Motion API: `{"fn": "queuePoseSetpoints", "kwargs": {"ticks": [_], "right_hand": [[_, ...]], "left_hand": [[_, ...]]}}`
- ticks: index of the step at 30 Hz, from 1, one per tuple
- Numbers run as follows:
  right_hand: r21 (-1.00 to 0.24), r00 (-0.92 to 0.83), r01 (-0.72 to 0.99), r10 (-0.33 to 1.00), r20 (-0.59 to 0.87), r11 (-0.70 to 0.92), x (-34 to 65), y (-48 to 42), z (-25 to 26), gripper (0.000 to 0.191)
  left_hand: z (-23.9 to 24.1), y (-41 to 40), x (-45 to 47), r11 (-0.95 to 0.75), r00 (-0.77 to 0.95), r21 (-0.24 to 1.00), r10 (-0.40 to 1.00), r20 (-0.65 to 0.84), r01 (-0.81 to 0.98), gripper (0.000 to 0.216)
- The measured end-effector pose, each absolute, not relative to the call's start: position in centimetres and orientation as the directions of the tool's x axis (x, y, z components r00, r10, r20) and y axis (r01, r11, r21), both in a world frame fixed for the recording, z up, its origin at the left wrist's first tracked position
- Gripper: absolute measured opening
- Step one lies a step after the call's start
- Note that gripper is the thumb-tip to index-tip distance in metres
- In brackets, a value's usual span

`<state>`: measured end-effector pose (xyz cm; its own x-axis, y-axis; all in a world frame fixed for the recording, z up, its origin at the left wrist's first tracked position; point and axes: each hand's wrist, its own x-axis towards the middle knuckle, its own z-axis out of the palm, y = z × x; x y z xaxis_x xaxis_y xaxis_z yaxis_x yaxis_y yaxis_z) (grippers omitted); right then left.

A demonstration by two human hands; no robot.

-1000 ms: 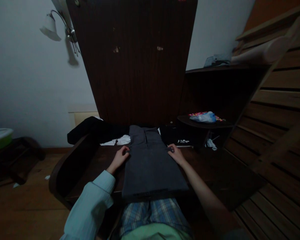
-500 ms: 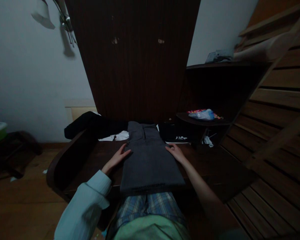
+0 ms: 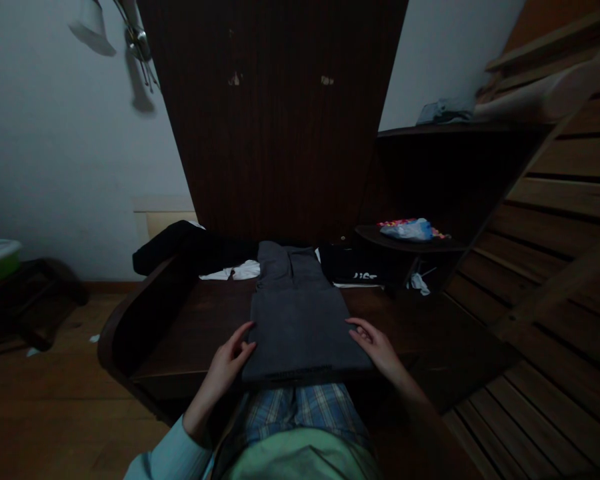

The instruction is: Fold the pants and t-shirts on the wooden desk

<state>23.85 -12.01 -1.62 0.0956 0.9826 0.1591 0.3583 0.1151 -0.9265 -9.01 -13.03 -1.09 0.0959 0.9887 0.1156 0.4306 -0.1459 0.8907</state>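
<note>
Folded grey trousers (image 3: pixel 300 327) lie flat on a dark wooden bench (image 3: pixel 205 320) in front of me, with a line of dark print along the near edge. My left hand (image 3: pixel 227 357) is at their left edge, thumb and forefinger apart, the tips against the cloth. On the opposite edge, my right hand (image 3: pixel 375 343) touches the fabric with its thumb and fingers parted. Neither hand grips the trousers. Their narrower far end reaches back toward the dark panel, between other clothes.
Black clothing (image 3: pixel 173 247) hangs over the bench's left arm, beside white cloth (image 3: pixel 240 270). A black garment with white lettering (image 3: pixel 350 263) lies at the back right. A plastic bag (image 3: pixel 410 230) sits on a corner shelf (image 3: pixel 460 247). Wooden slats (image 3: pixel 555 267) stand along the right.
Both hands have slid toward me along the side edges of the trousers, from about the middle to the near part. The trousers' near portion looks flat as before.
</note>
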Motion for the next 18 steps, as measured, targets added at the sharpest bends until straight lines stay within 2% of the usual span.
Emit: {"fn": "queuePoseSetpoints", "kwargs": {"ticks": [5,9,14,16,18], "right_hand": [[-0.916,0.082,0.383,0.983,0.162,0.119,23.9,-11.9,-1.4,0.034],[-0.912,0.061,0.389,0.984,0.169,0.133,24.1,-11.9,-1.6,0.034],[-0.890,0.077,0.431,0.977,0.199,0.147,24.0,-11.8,-2.1,0.034],[-0.888,0.133,0.440,0.968,0.214,0.136,23.9,-11.6,-2.3,0.040],[-0.879,0.193,0.464,0.955,0.223,0.111,23.8,-11.4,-2.5,0.047]], "left_hand": [[-0.7,-13.1,-9.1,-0.201,0.143,0.847,0.978,0.149,0.492,0.038],[-0.5,-13.1,-9.1,-0.199,0.162,0.826,0.978,0.132,0.527,0.032],[0.0,-13.6,-8.9,-0.208,0.172,0.758,0.977,0.128,0.618,0.033],[0.1,-14.3,-8.8,-0.261,0.228,0.686,0.963,0.140,0.679,0.034],[0.2,-15.1,-8.7,-0.337,0.309,0.595,0.939,0.154,0.729,0.046]]}}
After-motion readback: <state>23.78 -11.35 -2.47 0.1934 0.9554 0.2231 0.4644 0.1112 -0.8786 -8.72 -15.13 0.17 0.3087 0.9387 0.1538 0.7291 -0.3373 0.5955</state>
